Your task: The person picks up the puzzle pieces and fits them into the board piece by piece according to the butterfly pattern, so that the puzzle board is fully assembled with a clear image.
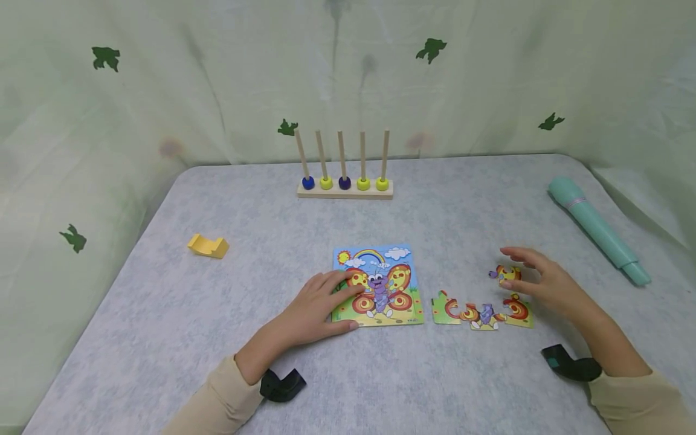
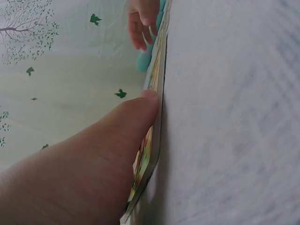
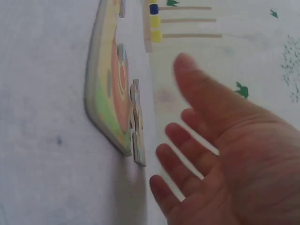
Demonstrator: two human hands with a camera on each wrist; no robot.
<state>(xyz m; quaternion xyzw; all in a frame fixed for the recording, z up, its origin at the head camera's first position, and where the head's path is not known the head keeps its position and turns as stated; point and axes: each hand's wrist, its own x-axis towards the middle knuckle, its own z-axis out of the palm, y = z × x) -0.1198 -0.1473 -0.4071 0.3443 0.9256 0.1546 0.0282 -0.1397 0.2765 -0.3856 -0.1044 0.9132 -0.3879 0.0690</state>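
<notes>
My left hand (image 1: 321,305) rests on the left side of a butterfly picture puzzle (image 1: 406,302), fingers across its face. Its thumb (image 2: 149,101) touches the puzzle's near edge in the left wrist view. To the right of the picture, three loose puzzle pieces sit roughly in a row: a left one (image 1: 443,311), a middle one (image 1: 484,319) and a right one (image 1: 522,314). Another piece (image 1: 507,273), yellow and purple, lies above them. Beside and over that piece hovers my right hand (image 1: 554,290), thumb and fingers spread apart. Nothing shows between its fingers in the right wrist view.
A wooden peg stand (image 1: 348,193) with blue, yellow and purple beads is at the table's back. A yellow curved block (image 1: 209,246) lies at the left. At the right lies a teal tube-shaped thing (image 1: 598,229) with a wider end.
</notes>
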